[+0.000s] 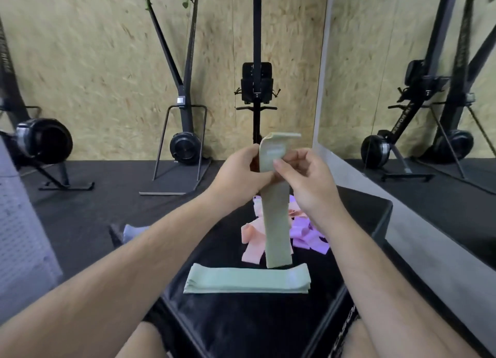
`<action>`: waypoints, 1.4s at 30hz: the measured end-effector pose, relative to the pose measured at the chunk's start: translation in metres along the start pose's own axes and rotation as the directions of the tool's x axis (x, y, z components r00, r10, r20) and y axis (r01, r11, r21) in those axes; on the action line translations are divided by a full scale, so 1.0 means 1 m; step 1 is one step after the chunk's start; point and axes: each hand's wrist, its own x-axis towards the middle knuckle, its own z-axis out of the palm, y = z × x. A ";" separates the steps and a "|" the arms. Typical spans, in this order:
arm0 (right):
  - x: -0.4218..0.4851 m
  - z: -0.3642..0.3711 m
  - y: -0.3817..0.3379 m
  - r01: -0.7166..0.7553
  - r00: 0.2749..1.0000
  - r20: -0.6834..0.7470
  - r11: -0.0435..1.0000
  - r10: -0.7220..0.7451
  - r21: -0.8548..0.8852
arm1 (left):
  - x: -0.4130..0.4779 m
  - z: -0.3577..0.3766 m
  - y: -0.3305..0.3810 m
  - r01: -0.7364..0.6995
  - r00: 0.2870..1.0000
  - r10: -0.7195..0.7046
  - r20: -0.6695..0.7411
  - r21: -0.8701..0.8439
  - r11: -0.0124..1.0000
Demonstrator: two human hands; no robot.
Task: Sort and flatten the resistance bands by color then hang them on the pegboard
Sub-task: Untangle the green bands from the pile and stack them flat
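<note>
Band (276,223), green, pinched by left hand (239,172) and right hand (308,180), green stack (247,280) on bench (241,325)

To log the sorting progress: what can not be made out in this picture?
Head view:
Pink bands and purple bands: the held green band covers the heap's middle; count unclear.
Green stack: layers too thin to count.
Held band's label: blurred.
Pegboard: cut by the left edge.
</note>
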 end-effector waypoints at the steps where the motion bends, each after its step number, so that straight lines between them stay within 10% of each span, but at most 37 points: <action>1: -0.013 0.003 0.003 -0.026 0.999 0.029 1.000 0.025 0.009 | -0.015 -0.001 -0.007 0.013 1.000 -0.013 0.008 -0.046 0.999; 10: -0.100 0.021 0.062 -0.195 0.967 0.139 0.970 0.215 -0.144 | -0.129 0.023 -0.082 0.107 0.985 -0.153 -0.080 -0.413 0.904; 26: -0.122 0.039 0.156 -0.311 0.878 0.266 0.897 0.397 -0.314 | -0.170 0.030 -0.173 0.343 0.916 -0.387 -0.106 -0.294 0.892; 42: -0.097 0.062 0.169 -0.135 0.819 0.459 0.894 0.343 -0.427 | -0.163 0.017 -0.189 0.257 0.957 -0.270 -0.106 -0.120 0.959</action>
